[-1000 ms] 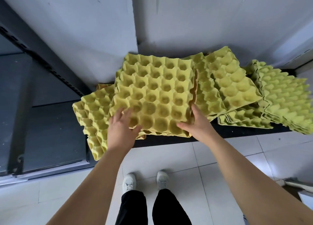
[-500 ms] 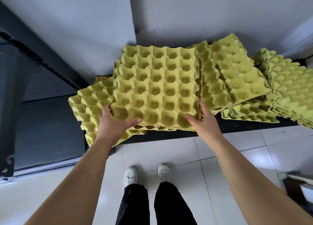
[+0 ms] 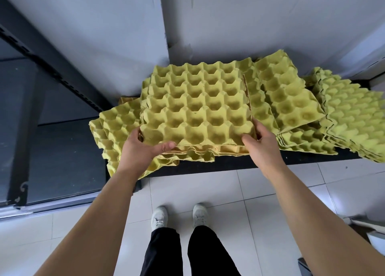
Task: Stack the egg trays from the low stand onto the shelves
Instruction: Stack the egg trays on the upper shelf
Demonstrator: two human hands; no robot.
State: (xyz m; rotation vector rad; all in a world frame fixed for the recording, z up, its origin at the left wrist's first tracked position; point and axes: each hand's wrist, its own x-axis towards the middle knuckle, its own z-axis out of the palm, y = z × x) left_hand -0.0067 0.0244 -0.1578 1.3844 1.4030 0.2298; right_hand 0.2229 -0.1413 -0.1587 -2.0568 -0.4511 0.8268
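Black low stand [image 3: 233, 164] against the wall, heaped with yellow egg trays [image 3: 291, 101]. Top stack [image 3: 198, 109] sits cups-up at the stand's front edge, left of centre; roughly square, near side parallel to that edge. Left hand [image 3: 137, 151] and right hand [image 3: 264, 144], arms outstretched, grip its near corners, thumbs on top.
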